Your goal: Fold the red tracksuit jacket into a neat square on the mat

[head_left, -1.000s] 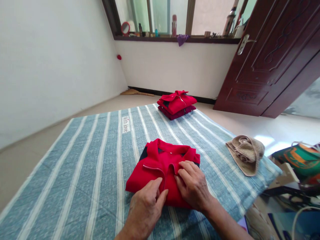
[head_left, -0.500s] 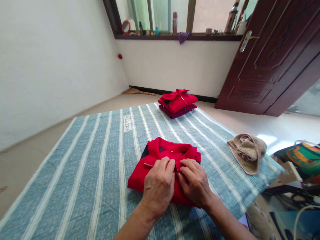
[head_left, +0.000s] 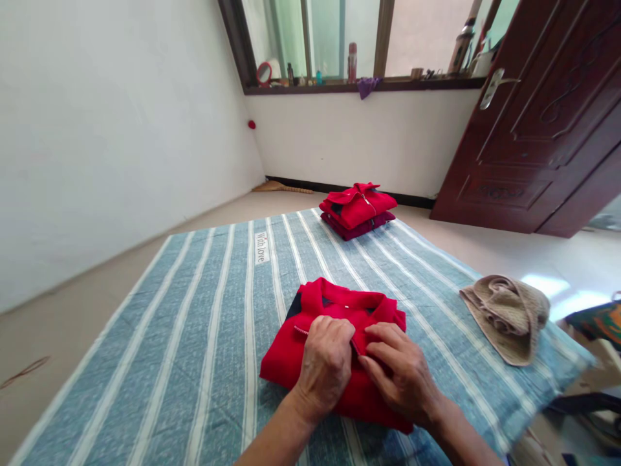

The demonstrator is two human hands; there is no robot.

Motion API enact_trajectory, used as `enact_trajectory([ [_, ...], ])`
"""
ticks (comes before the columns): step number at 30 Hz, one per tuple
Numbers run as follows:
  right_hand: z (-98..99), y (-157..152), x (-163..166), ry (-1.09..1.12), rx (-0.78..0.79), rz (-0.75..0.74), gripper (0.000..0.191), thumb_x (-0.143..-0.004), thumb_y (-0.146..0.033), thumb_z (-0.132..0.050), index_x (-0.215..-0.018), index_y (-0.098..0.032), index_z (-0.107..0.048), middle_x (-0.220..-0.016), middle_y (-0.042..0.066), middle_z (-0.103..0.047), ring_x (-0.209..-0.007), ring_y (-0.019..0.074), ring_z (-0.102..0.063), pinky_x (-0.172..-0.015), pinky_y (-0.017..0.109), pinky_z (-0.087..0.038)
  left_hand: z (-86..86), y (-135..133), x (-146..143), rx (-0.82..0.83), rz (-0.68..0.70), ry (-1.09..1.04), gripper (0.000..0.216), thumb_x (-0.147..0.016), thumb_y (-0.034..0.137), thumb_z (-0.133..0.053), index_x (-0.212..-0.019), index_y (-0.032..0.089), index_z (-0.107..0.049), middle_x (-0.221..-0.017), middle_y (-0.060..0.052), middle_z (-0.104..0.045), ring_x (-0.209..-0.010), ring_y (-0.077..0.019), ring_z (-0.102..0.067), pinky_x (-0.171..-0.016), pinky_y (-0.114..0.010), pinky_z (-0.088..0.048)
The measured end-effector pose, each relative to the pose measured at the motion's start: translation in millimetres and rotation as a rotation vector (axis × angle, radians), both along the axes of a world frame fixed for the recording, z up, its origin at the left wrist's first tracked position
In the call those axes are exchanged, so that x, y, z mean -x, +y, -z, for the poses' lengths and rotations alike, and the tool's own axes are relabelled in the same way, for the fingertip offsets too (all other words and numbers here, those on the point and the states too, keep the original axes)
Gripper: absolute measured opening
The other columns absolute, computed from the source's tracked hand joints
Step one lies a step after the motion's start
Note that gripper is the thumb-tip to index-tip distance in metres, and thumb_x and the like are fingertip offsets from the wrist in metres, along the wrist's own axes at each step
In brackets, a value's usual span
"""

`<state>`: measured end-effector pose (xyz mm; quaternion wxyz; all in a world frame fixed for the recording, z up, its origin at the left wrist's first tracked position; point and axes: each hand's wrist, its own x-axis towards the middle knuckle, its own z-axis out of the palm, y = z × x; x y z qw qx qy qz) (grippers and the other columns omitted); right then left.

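Note:
A folded red zip jacket [head_left: 291, 353] lies on a blue-and-white striped sheet [head_left: 194, 336]. My left hand [head_left: 326, 366] and my right hand [head_left: 400, 372] rest side by side on its front, fingertips pinching the fabric at the zipper just below the collar. A stack of two folded garments [head_left: 356, 207], red over dark maroon, sits at the sheet's far edge. A crumpled beige knitted piece [head_left: 507, 314] lies on the sheet to the right.
A dark wooden door [head_left: 538, 123] stands open at the right. The windowsill [head_left: 363, 83] holds bottles and a small mirror. White walls close the left and back. A colourful bag [head_left: 599, 320] sits at the right edge, and a broom lies by the far wall.
My left hand slid up from the jacket's lower front to the zipper near the collar, beside my right hand. The view shifted slightly left and down.

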<state>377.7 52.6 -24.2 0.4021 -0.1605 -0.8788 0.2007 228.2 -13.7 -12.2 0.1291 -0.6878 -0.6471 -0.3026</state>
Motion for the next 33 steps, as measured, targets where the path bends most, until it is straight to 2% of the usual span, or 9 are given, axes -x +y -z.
enact_trajectory([
  [3,-6.7,14,-3,0.026,-0.006,0.032,0.012,-0.086,-0.011,-0.053,-0.087,-0.018,-0.062,-0.095,0.007,-0.062,-0.091,0.0179,-0.057,-0.079,0.032,-0.051,1.3,0,1,-0.013,0.010,-0.046,0.026,-0.089,0.009,-0.036,-0.074,0.016,-0.056,-0.066,-0.003,-0.053,-0.065,-0.0180,-0.047,-0.064,-0.032,-0.040],
  [5,-13.2,28,-3,0.001,-0.067,0.068,0.016,-0.087,-0.009,-0.050,-0.091,-0.018,-0.062,-0.096,0.008,-0.062,-0.093,0.0184,-0.057,-0.081,0.033,-0.050,0.4,-1,1,-0.016,0.019,-0.050,0.028,-0.091,0.010,-0.034,-0.073,0.017,-0.055,-0.066,-0.002,-0.054,-0.064,-0.0173,-0.047,-0.063,-0.031,-0.040],
  [8,-25.5,51,1,-0.167,-0.188,0.072,0.030,-0.085,-0.003,-0.042,-0.099,-0.020,-0.063,-0.104,0.008,-0.062,-0.102,0.0208,-0.055,-0.084,0.033,-0.049,-1.8,-1,2,-0.015,0.039,-0.056,0.031,-0.093,0.012,-0.032,-0.074,0.017,-0.056,-0.069,-0.002,-0.056,-0.065,-0.0170,-0.048,-0.065,-0.032,-0.041],
  [11,-34.8,68,7,-0.386,-0.222,0.046,0.041,-0.076,0.002,-0.039,-0.096,-0.023,-0.065,-0.106,0.006,-0.060,-0.103,0.0210,-0.054,-0.080,0.031,-0.048,-3.0,-2,2,0.000,0.060,-0.079,0.030,-0.093,0.012,-0.033,-0.074,0.018,-0.057,-0.074,-0.003,-0.059,-0.068,-0.0169,-0.050,-0.066,-0.032,-0.041],
  [15,-35.2,79,11,-0.515,-0.136,0.029,0.034,-0.071,0.001,-0.040,-0.077,-0.022,-0.064,-0.098,0.004,-0.060,-0.087,0.0173,-0.057,-0.071,0.026,-0.044,-2.3,-3,3,-0.005,0.082,-0.102,0.030,-0.092,0.012,-0.035,-0.072,0.018,-0.057,-0.075,-0.003,-0.060,-0.069,-0.0163,-0.050,-0.067,-0.032,-0.041],
  [19,-30.9,86,12,-0.573,0.018,0.050,0.025,-0.070,0.000,-0.039,-0.064,-0.019,-0.053,-0.084,0.002,-0.057,-0.070,0.0130,-0.052,-0.063,0.024,-0.037,-1.3,-3,4,0.010,0.099,-0.106,0.028,-0.089,0.009,-0.038,-0.071,0.018,-0.057,-0.077,-0.003,-0.061,-0.070,-0.0164,-0.050,-0.067,-0.032,-0.041],
  [24,-25.6,89,11,-0.563,0.172,0.122,0.022,-0.068,0.000,-0.039,-0.063,-0.019,-0.048,-0.075,0.000,-0.055,-0.067,0.0118,-0.048,-0.062,0.023,-0.032,-2.2,-4,6,0.064,0.129,-0.136,0.022,-0.082,0.004,-0.043,-0.072,0.018,-0.057,-0.084,-0.003,-0.063,-0.076,-0.0175,-0.053,-0.072,-0.034,-0.042],
  [29,-19.1,90,10,-0.551,0.196,0.160,0.021,-0.067,-0.001,-0.040,-0.063,-0.018,-0.050,-0.075,0.000,-0.056,-0.068,0.0122,-0.049,-0.062,0.024,-0.032,-8.7,-7,11,0.129,0.195,-0.215,0.021,-0.069,-0.001,-0.048,-0.074,0.019,-0.055,-0.090,-0.003,-0.064,-0.081,-0.0179,-0.054,-0.077,-0.035,-0.044],
  [33,-16.1,93,11,-0.552,0.205,0.172,0.021,-0.068,-0.002,-0.040,-0.064,-0.018,-0.052,-0.077,0.001,-0.058,-0.069,0.0126,-0.051,-0.062,0.024,-0.032,-12.3,-7,10,0.165,0.205,-0.279,0.016,-0.068,0.006,-0.057,-0.072,0.019,-0.051,-0.083,-0.002,-0.062,-0.078,-0.0180,-0.054,-0.077,-0.036,-0.044],
])
